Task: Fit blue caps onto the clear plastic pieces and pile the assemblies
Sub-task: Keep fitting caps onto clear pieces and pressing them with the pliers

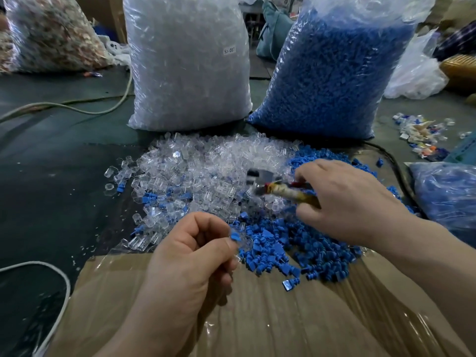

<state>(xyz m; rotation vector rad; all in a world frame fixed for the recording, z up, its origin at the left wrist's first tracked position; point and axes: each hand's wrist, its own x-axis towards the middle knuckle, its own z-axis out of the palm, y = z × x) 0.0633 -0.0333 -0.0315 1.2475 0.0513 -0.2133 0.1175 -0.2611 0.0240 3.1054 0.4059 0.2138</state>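
Note:
A heap of clear plastic pieces lies on the dark table, and a heap of blue caps spreads beside it toward me and to the right. My left hand pinches a blue cap on a clear piece between thumb and forefinger, just above the near edge of the caps. My right hand grips a small hammer by its taped handle; its blurred metal head hovers over the clear pieces.
Two tall bags stand behind the heaps: one of clear pieces, one of blue caps. A taped cardboard box lies under my hands. A smaller bag of blue parts sits right. Cables cross the table left.

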